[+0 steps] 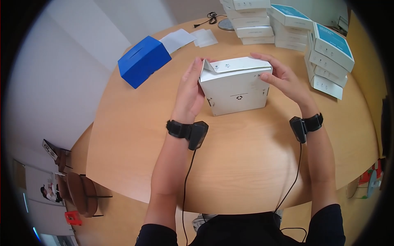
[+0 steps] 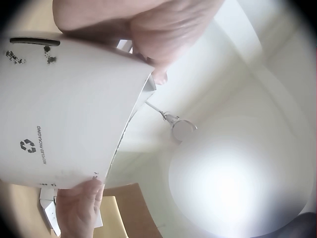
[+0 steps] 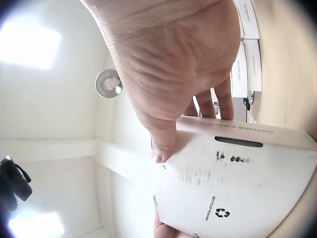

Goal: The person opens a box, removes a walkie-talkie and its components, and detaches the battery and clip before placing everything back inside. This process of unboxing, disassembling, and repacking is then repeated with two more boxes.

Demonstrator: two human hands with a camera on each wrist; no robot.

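Observation:
A white cardboard box (image 1: 238, 92) stands on edge on the table between both hands, a recycling mark on the face toward me. Along its top, the lid flap (image 1: 242, 64) sits slightly raised, with a folded corner sticking up at the left. My left hand (image 1: 190, 92) holds the box's left side, thumb by that raised corner; its other fingers are largely hidden. At the upper right corner my right hand (image 1: 287, 82) grips the box. The right thumb (image 3: 163, 144) presses the marked face, while the other fingers reach over the far side.
A blue box (image 1: 143, 61) with a slot lies at the back left, beside white paper sheets (image 1: 178, 39). Stacks of white boxes (image 1: 254, 28) fill the back, and another stack (image 1: 330, 53) stands at the right. A black cable (image 1: 211, 18) lies near the far edge.

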